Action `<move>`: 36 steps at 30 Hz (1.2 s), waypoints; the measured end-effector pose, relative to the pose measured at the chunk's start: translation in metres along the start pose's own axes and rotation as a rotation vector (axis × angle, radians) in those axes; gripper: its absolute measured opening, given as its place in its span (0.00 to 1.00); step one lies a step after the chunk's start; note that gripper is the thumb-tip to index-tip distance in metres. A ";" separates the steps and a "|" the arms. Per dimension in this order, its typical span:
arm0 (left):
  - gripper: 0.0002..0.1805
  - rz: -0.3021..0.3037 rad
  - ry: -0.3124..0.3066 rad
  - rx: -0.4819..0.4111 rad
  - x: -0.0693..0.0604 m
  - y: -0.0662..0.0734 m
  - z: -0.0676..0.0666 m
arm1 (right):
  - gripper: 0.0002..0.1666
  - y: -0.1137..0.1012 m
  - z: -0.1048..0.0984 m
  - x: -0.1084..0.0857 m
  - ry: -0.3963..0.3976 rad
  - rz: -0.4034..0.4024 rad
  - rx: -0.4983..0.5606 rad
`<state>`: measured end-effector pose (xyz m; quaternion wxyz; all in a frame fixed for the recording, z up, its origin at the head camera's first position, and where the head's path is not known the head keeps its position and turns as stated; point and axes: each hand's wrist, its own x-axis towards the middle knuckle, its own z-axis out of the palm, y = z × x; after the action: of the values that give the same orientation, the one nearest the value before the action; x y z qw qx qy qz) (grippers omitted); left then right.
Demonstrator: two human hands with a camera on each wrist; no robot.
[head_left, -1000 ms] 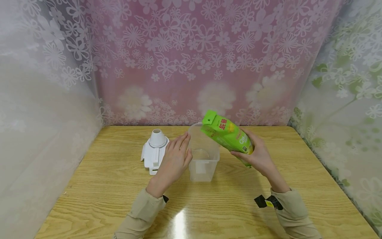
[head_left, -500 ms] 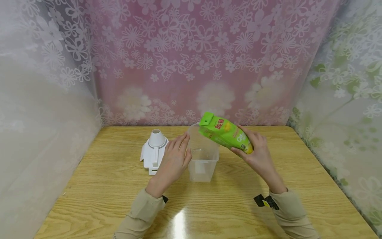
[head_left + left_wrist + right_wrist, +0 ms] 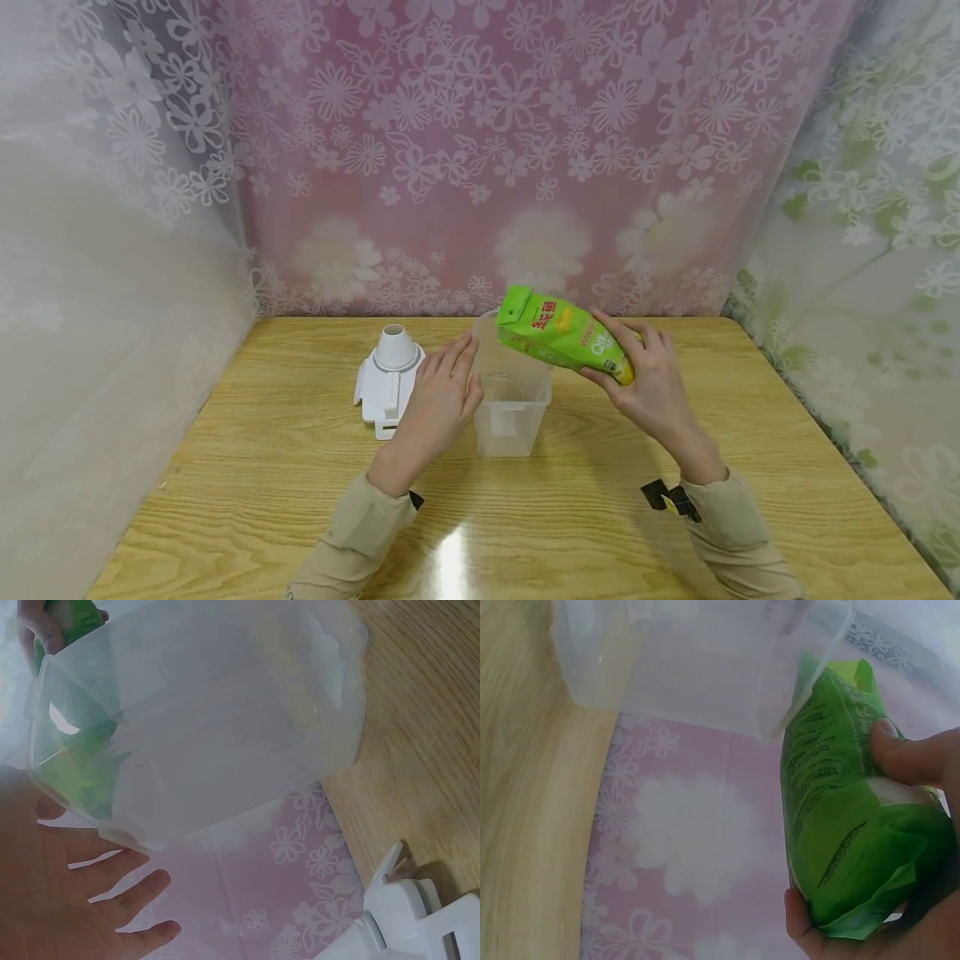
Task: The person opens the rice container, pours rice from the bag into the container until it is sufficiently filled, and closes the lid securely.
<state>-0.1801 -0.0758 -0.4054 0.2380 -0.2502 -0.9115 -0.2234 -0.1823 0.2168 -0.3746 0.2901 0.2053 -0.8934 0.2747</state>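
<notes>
My right hand [image 3: 651, 390] grips a green food bag [image 3: 562, 337] around its bottom end. The bag leans left, its top end over the mouth of a clear plastic container [image 3: 512, 425]. In the right wrist view the thumb presses one side of the bag [image 3: 840, 795] and fingers curl underneath. Flat against the left side of the container's rim lies my left hand [image 3: 438, 400], its fingers straight. The left wrist view shows those fingers spread beside the container wall [image 3: 225, 750]. Whether anything comes out of the bag cannot be seen.
A white plastic lid-like piece [image 3: 386, 387] with a cone-shaped spout lies on the wooden table [image 3: 285, 500], left of the container and partly behind the left hand. A pink flowered curtain [image 3: 450, 167] hangs behind the table, with pale sheets on both sides.
The right hand has shifted the bag a little left, and its top end has dipped lower over the container. My left hand stays in place at the rim.
</notes>
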 end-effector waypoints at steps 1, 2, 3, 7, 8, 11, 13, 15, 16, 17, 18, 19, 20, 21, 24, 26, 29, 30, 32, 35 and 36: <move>0.27 -0.001 -0.001 0.002 0.000 0.000 0.000 | 0.49 0.000 -0.001 0.000 -0.005 -0.002 -0.004; 0.27 -0.002 -0.002 0.004 0.000 0.000 0.000 | 0.48 -0.001 -0.002 0.000 -0.011 -0.002 -0.007; 0.27 -0.003 -0.003 0.005 0.000 0.000 0.000 | 0.48 -0.001 -0.003 0.001 -0.017 0.000 -0.008; 0.27 -0.003 -0.002 0.003 -0.001 0.000 0.000 | 0.47 -0.002 -0.007 0.002 -0.040 0.017 -0.016; 0.27 -0.002 -0.001 0.002 -0.001 0.000 0.000 | 0.47 -0.002 -0.008 0.003 -0.044 0.021 -0.017; 0.27 0.002 0.004 -0.001 0.000 0.000 0.000 | 0.47 -0.003 -0.010 0.004 -0.051 0.025 -0.017; 0.27 0.004 0.005 -0.001 0.000 0.000 0.000 | 0.47 -0.004 -0.010 0.004 -0.049 0.019 -0.016; 0.27 0.001 0.000 -0.004 0.000 0.000 0.000 | 0.46 -0.004 -0.011 0.005 -0.043 0.008 -0.014; 0.27 -0.001 -0.002 -0.005 0.000 0.000 0.000 | 0.46 -0.004 -0.011 0.006 -0.039 0.002 -0.014; 0.27 -0.003 -0.005 -0.005 0.000 0.000 0.000 | 0.46 -0.004 -0.011 0.006 -0.035 -0.003 -0.013; 0.27 -0.005 -0.007 -0.007 0.000 0.000 -0.001 | 0.46 -0.005 -0.011 0.007 -0.030 -0.008 -0.014; 0.27 -0.007 -0.009 -0.008 0.000 0.000 -0.001 | 0.46 -0.005 -0.011 0.007 -0.026 -0.013 -0.017; 0.27 -0.009 -0.011 -0.010 0.000 0.001 -0.001 | 0.45 -0.005 -0.011 0.008 -0.022 -0.015 -0.018; 0.27 -0.010 -0.011 -0.011 0.000 0.001 -0.001 | 0.45 -0.006 -0.012 0.008 -0.020 -0.017 -0.018; 0.27 -0.011 -0.012 -0.014 0.000 0.001 -0.001 | 0.45 -0.007 -0.012 0.009 -0.013 -0.021 -0.019; 0.27 -0.010 -0.011 -0.014 0.000 0.001 -0.001 | 0.44 -0.007 -0.013 0.009 -0.013 -0.019 -0.017; 0.27 -0.008 -0.008 -0.015 0.000 0.001 -0.001 | 0.43 -0.008 -0.013 0.010 -0.015 -0.024 -0.024; 0.27 -0.008 -0.007 -0.016 0.000 0.001 -0.001 | 0.43 -0.008 -0.014 0.010 -0.016 -0.029 -0.029; 0.27 -0.008 -0.007 -0.019 0.000 0.001 -0.001 | 0.42 -0.008 -0.014 0.012 -0.019 -0.046 -0.042; 0.26 -0.010 -0.010 -0.021 0.000 0.001 -0.001 | 0.41 -0.008 -0.015 0.015 -0.027 -0.075 -0.057; 0.26 -0.012 -0.011 -0.021 0.000 0.001 -0.001 | 0.41 -0.008 -0.016 0.016 -0.031 -0.081 -0.060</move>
<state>-0.1792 -0.0757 -0.4038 0.2289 -0.2487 -0.9119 -0.2329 -0.1835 0.2169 -0.3510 0.2932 0.2369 -0.8966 0.2324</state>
